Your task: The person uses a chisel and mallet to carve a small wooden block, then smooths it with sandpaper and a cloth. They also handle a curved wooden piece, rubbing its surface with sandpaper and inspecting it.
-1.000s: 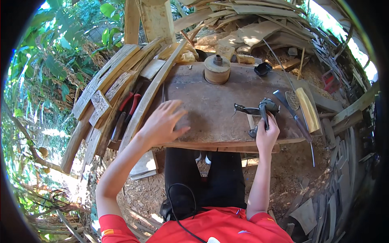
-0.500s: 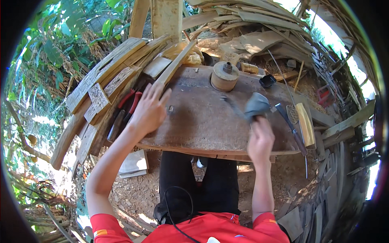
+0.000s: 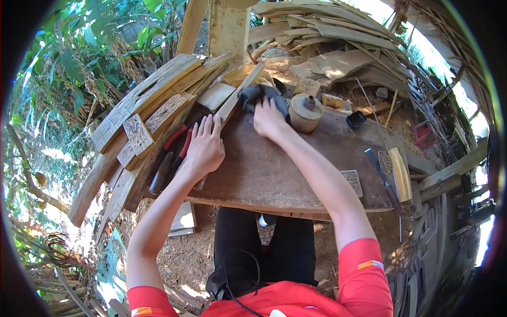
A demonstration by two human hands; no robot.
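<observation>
A dark grey cloth [image 3: 275, 100], somewhat blurred, is bunched under my right hand [image 3: 268, 117] at the far side of the workbench [image 3: 264, 169]. The fingers of that hand are closed on it, beside a long wooden strip [image 3: 238, 94]. My left hand [image 3: 205, 148] lies with its fingers stretched out over the near end of that strip. Close by on its left are red-handled pliers [image 3: 177, 145]. A round wooden block [image 3: 306, 117] with a short stub on top stands to the right of the cloth. Near my right forearm lies a small carved wooden piece [image 3: 353, 182].
Rough boards [image 3: 153, 87] are stacked at the bench's left edge. On the right lie a long chisel-like tool [image 3: 383, 177] and a pale wood block [image 3: 400, 174]. A small black cup-like object [image 3: 356, 119] sits at the back right, with piled planks [image 3: 338, 63] beyond.
My right hand has carried the cloth leftward and away from me, from the bench's right side to the strip. My left hand stays near the strip. The carved piece now shows.
</observation>
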